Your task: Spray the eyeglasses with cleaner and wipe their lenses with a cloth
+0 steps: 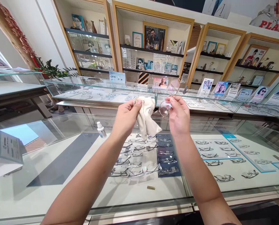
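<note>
Both of my hands are raised above a glass display counter. My left hand (127,114) pinches a cream cleaning cloth (147,117), which hangs in folds with a zigzag edge. In my right hand (179,112) is a pair of thin-rimmed round eyeglasses (173,87), gripped near the middle with one lens above the fingers and the other below. The eyeglasses are tilted steeply, and the cloth is a short gap to their left. A small white bottle (101,129) with a label stands on the counter, left of my left forearm.
Under the counter's glass top (66,122) lie several rows of eyeglass frames (141,147), more of them (214,150) to the right. A folded card (4,145) stands at the left. Behind runs another glass case (102,90) with upright advertising cards (205,87).
</note>
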`<control>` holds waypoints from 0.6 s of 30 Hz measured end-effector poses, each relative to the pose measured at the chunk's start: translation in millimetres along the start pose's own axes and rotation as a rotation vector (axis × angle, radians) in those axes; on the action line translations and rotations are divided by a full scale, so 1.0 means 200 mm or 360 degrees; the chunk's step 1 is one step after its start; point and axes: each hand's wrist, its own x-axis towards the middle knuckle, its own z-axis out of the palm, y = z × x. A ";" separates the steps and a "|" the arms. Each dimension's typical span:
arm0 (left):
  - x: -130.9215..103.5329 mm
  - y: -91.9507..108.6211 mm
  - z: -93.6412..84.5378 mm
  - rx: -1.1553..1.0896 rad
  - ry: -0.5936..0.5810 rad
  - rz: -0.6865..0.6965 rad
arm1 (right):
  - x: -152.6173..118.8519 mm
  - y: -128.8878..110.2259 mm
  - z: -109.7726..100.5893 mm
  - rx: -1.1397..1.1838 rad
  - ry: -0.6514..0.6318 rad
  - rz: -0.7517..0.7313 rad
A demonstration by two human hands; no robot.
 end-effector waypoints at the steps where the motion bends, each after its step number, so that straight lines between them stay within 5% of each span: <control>1: 0.00 0.00 0.00 0.0028 0.0029 0.0030 | -0.01 0.00 0.00 -0.0033 -0.0008 -0.0017; 6: -0.02 0.08 -0.04 0.0396 -0.0046 0.0321 | -0.03 -0.02 0.01 -0.0065 -0.0034 0.0003; 11: -0.03 0.28 -0.23 0.1154 0.0048 0.0579 | -0.01 -0.07 -0.02 -0.0187 -0.0127 0.0114; 15: -0.05 0.42 -0.41 0.1840 0.0430 0.0357 | 0.00 -0.09 -0.04 -0.0272 -0.0242 0.0083; 18: -0.02 0.44 -0.57 0.2101 0.0676 0.0045 | 0.01 -0.10 -0.06 -0.0263 -0.0252 0.0026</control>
